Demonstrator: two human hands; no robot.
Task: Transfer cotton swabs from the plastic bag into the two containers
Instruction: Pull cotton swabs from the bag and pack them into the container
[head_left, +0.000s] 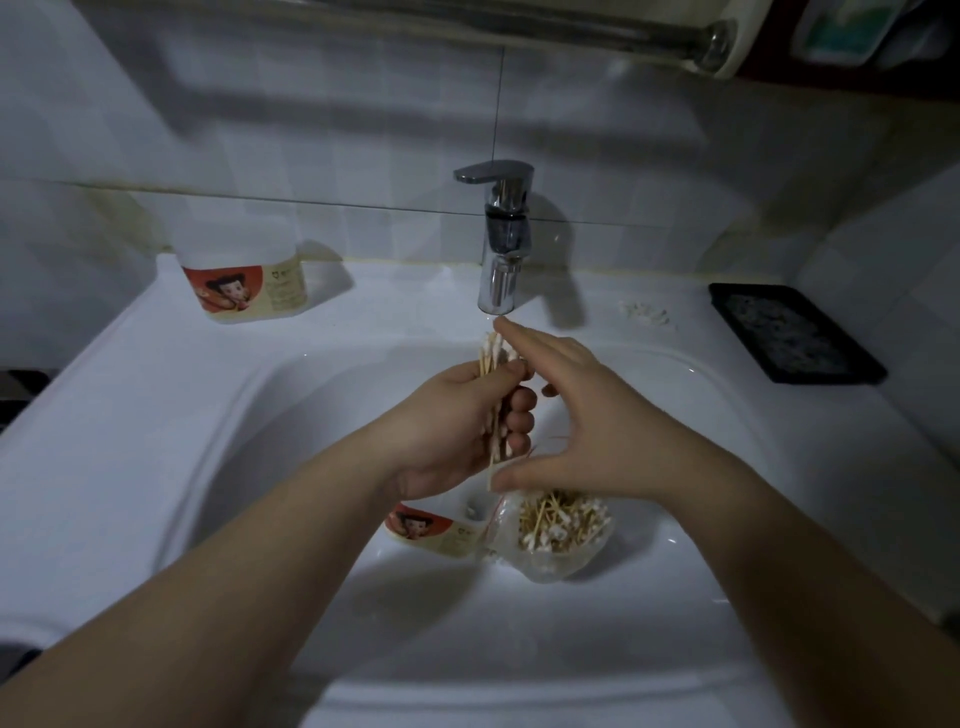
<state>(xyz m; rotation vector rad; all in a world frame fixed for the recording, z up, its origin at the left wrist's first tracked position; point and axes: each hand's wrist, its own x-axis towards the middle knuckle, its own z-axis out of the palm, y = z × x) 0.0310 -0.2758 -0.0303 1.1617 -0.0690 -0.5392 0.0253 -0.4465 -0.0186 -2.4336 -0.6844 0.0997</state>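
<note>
My left hand (457, 426) grips a bundle of cotton swabs (497, 353) with wooden sticks, held upright over the sink basin. My right hand (566, 415) spans the bundle, forefinger on its top ends and thumb at its bottom ends. Below the hands, in the basin, lies a clear plastic bag (558, 535) holding many loose swabs. Beside it on the left stands one container (436, 530) with a red cartoon label, partly hidden by my left wrist. A second container (244, 280) with the same label stands on the sink's back left ledge.
A chrome faucet (501, 244) rises just behind the hands. A black soap dish (795, 332) sits on the right ledge, with small white bits (647, 312) near it. The white sink basin (260, 467) surrounds everything; a tiled wall is behind.
</note>
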